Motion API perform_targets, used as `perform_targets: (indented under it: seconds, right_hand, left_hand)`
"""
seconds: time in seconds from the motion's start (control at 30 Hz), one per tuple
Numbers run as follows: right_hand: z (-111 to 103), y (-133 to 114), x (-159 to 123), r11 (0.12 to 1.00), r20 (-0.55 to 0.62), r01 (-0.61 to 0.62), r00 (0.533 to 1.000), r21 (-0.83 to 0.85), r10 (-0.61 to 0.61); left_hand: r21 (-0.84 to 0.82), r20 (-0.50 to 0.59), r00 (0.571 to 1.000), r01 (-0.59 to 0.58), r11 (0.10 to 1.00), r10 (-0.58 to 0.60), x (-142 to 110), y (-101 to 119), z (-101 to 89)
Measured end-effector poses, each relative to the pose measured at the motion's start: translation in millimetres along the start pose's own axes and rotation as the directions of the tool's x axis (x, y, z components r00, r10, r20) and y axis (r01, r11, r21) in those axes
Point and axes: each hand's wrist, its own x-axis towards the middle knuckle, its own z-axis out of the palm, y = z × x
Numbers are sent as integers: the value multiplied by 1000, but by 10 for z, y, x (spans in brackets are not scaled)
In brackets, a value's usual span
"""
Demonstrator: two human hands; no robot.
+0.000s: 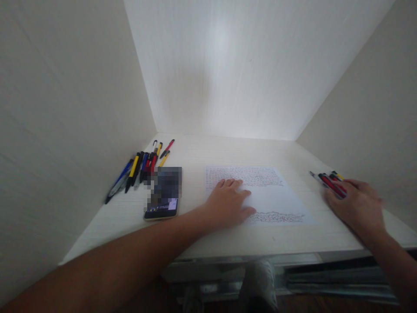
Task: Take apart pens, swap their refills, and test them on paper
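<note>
A sheet of paper [273, 198] lies on the desk, with rows of small handwriting at its top and bottom and a blank band between. Flat on the sheet's left part rests my left hand [230, 202], fingers spread, holding nothing. Over at the right, my right hand [361, 208] is on or just above a small bunch of pens [334, 186], red and black ones among them plus a bit of yellow. Blur and the hand itself hide most of its fingers, so whether it grips a pen cannot be told.
More pens [132, 171] in blue, yellow, red and black lie in a pile by the left wall. A phone [163, 213], partly pixelated, is near them, beside my left forearm. Panels [224, 69] enclose the white desk [228, 245] at the back and both sides.
</note>
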Motion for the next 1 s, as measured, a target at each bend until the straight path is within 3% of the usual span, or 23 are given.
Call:
perform_targets:
  seconds: [0.27,0.4,0.57,0.7,0.8,0.87,0.93,1.0]
  right_hand:
    - [63,37,95,982,282,-183,940,-53,191]
    - [55,43,129,972,349,-223,908,-67,232]
    - [21,14,119,981,270,-164,945,-99,185]
    - [-23,-40,78,984,127,-127,982,-125,143]
    - [-27,-86,128,983,-1,-168,986,-77,168]
    - [-42,-190,249,976,-47,-216,975,17,217]
    - [-101,-431,432,964,-42,-215,974,156,224]
    - [-223,-848,638,940,-30,-125,989,318,141]
  left_hand:
    - [4,6,1000,6,1000,-6,8,-4,13]
    - [-2,3,1000,16,1000,-16,9,3,13]
    - [-29,-65,998,-1,1000,-1,6,31,6]
    - [-88,-212,974,-96,992,75,23,146,-59]
    - [-89,-323,922,-254,963,213,26,290,-100]
    - [-26,-357,864,-389,921,355,6,398,-98]
    - [36,-323,777,-560,828,540,-42,506,-71]
    - [45,-216,673,-717,696,708,-122,608,-28]
